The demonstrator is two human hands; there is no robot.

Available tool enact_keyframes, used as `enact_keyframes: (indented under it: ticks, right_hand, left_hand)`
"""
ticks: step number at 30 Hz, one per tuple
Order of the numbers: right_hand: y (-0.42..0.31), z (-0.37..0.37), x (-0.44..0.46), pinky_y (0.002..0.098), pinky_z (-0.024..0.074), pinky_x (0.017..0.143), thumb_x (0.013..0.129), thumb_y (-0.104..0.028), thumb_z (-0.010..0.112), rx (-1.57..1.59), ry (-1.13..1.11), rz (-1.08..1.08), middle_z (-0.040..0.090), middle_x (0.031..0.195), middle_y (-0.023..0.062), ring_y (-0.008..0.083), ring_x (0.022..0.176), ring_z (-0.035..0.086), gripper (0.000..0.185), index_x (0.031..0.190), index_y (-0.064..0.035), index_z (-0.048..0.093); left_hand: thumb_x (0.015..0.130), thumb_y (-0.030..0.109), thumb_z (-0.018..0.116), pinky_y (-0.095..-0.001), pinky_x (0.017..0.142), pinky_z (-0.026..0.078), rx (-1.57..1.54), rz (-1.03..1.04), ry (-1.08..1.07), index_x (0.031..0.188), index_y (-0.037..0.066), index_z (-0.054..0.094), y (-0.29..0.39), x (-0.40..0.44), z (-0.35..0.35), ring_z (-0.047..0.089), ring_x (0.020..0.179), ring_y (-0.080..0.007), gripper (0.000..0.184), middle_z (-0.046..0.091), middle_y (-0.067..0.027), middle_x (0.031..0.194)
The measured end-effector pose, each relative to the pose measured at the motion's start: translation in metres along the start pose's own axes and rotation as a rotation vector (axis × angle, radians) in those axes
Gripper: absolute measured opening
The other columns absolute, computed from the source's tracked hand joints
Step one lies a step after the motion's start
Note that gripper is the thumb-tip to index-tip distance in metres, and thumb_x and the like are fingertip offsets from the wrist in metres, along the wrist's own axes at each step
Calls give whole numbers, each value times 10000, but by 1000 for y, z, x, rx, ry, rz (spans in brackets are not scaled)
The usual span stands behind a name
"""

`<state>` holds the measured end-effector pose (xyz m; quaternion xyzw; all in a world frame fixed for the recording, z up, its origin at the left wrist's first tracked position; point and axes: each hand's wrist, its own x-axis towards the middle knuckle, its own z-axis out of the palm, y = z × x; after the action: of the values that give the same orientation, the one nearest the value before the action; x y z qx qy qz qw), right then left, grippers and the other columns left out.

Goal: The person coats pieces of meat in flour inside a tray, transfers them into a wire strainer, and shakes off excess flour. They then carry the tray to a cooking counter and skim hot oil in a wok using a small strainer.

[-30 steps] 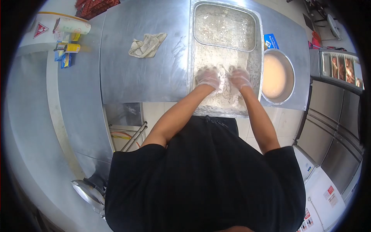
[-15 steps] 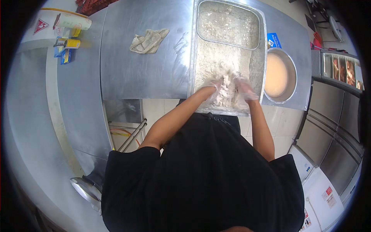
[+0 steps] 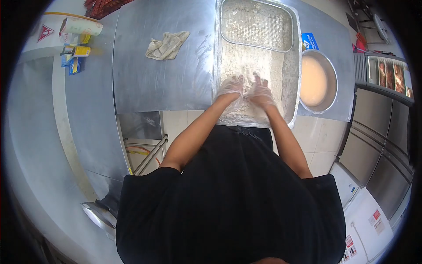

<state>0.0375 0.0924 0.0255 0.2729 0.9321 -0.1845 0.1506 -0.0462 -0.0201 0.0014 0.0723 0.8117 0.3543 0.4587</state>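
Observation:
A deep metal tray holds pale flour with lumps in it. Both my hands are in clear plastic gloves, low in the tray. My left hand rests at the flour on the left side, its fingers apart and pointing away from me. Close to its right, my right hand has its fingers spread over the flour. Neither hand shows anything gripped. A wire mesh basket, dusted with flour and crumbs, sits in the far end of the tray.
Right of the tray stands a round metal pot of pale orange liquid, with a blue box behind it. A crumpled cloth lies on the metal table. Yellow and blue packages are at the far left.
My hands moved back toward me and apart, then closer together, shifting left within the tray. Flour that was heaped between them now lies lower.

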Motion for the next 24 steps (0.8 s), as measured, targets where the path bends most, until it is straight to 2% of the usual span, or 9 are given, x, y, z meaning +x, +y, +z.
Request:
enact_keyframes:
  ticks: [1,8,14,17,20,21,22,23,24]
  right_hand:
    - [-8,-3,-2,440,475,844,696,-278,669,-90,-51,69,481,1144,289,382,1048,538,763,1364,-172,316]
    - [48,41,25,437,493,772,703,-215,674,2,155,-510,514,1132,291,367,957,578,595,1257,-117,479]
    - [53,-22,-8,396,486,800,694,-134,697,227,464,-329,579,1052,243,352,919,598,484,1151,-68,551]
    - [49,-44,-1,358,473,831,716,-155,695,240,39,219,629,980,185,327,932,608,405,1087,-36,588]
    - [60,-41,-7,360,487,787,713,-168,695,536,306,-143,647,888,190,329,904,619,353,1013,-3,609]
    - [66,-38,-5,353,490,771,718,-144,685,148,191,168,655,906,179,322,883,630,339,1010,9,606]
    - [66,-42,-16,347,485,787,721,-127,680,183,164,172,653,930,177,306,899,628,333,1017,6,607]
    - [63,-52,-12,340,479,802,723,-110,675,222,159,160,652,955,175,290,916,626,328,1024,2,608]
    - [57,-65,-9,333,473,818,726,-93,670,262,152,143,650,980,173,274,932,624,324,1031,-1,609]
  left_hand:
    - [914,536,307,-365,1014,317,16,25,-1,1344,-28,325,-3,2,2,419,1224,-348,710,428,-249,1314]
    - [905,523,347,-390,937,383,172,220,38,1231,-22,469,7,-13,-11,519,1084,-374,647,549,-278,1132]
    - [905,487,359,-442,772,451,279,237,209,1180,-21,505,6,-27,-4,584,897,-388,596,595,-280,957]
    - [904,475,379,-435,737,462,233,301,222,1186,-26,493,10,-25,-11,594,852,-383,587,593,-283,932]
    - [911,459,372,-444,721,461,244,301,190,1188,-40,480,22,-22,-28,593,835,-386,580,594,-282,930]
    - [914,454,368,-450,713,461,267,275,153,1187,-44,476,21,-28,-28,592,830,-388,578,594,-282,933]
    - [917,449,364,-456,705,460,292,258,113,1187,-48,473,20,-32,-25,591,826,-390,576,594,-282,935]
    - [919,450,358,-456,706,460,518,646,273,1159,-49,495,-12,-11,-3,587,818,-398,571,597,-276,925]
    - [920,451,356,-452,717,460,451,528,244,1161,-48,497,-1,-12,-14,585,830,-395,572,596,-275,933]
